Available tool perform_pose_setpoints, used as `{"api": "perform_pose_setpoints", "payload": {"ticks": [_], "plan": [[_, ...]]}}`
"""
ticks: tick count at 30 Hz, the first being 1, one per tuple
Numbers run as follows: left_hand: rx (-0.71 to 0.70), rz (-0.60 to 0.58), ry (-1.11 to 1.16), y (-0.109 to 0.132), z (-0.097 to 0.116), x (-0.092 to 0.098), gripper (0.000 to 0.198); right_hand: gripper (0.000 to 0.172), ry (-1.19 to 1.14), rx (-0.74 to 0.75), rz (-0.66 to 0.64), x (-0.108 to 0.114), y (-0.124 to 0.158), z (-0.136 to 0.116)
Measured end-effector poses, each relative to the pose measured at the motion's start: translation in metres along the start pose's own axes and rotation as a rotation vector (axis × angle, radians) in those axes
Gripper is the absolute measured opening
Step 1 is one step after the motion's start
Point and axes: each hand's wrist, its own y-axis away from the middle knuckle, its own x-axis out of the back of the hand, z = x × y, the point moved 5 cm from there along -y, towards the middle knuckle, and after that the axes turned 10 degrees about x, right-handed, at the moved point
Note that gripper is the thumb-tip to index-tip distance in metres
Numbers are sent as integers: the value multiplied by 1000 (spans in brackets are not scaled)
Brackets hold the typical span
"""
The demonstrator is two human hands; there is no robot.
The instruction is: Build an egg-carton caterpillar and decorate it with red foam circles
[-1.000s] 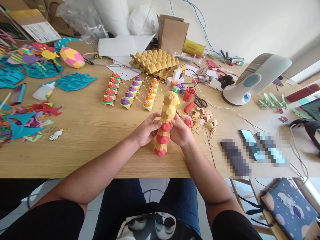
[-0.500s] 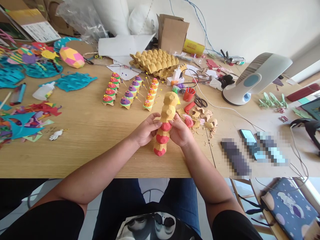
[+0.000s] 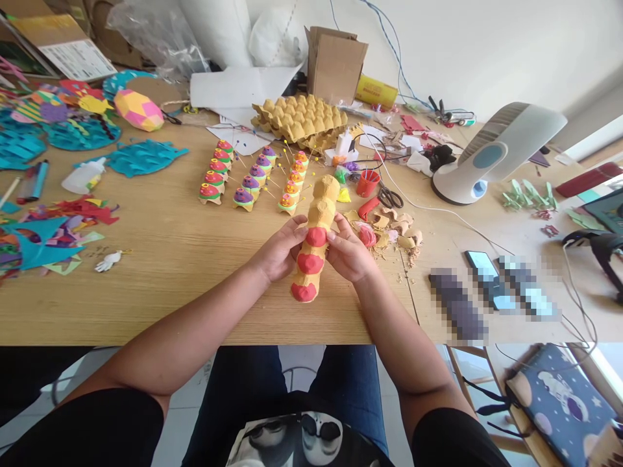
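Note:
Between both hands I hold an egg carton strip over the table, its long side running away from me. The three bumps nearest me carry red clay; the far bumps are bare tan cardboard. My left hand grips its left edge near the middle, thumb on top. On the opposite edge my right hand grips it, thumb by the third red bump. Beyond them stand three decorated strips: a red one, a purple one and an orange one, with pins stuck in them.
Right of my hands lie torn carton scraps, a lump of pink-red clay, scissors and a red cup. Egg trays are stacked behind. A white fan and phones sit right; paper scraps lie left.
The carton strip has tilted, its near end shifting slightly left and showing more of the red bumps' tops. Both hands keep their hold.

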Motion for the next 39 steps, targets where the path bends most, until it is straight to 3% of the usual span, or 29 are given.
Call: {"api": "perform_pose_setpoints", "payload": {"ticks": [19,26,32,39], "plan": [[26,30,15,-3,-3,3,47,50,10,91,-28,2,-3,-1],[10,-11,66,-3,-2,0,44,37,-16,16,32,13,-6,7],[-16,2,54,-3,0,2,45,38,63,-138,-61,14,-3,17],[-59,-23,-23,-2,2,-1,55,35,31,-64,6,10,-3,10]]}}
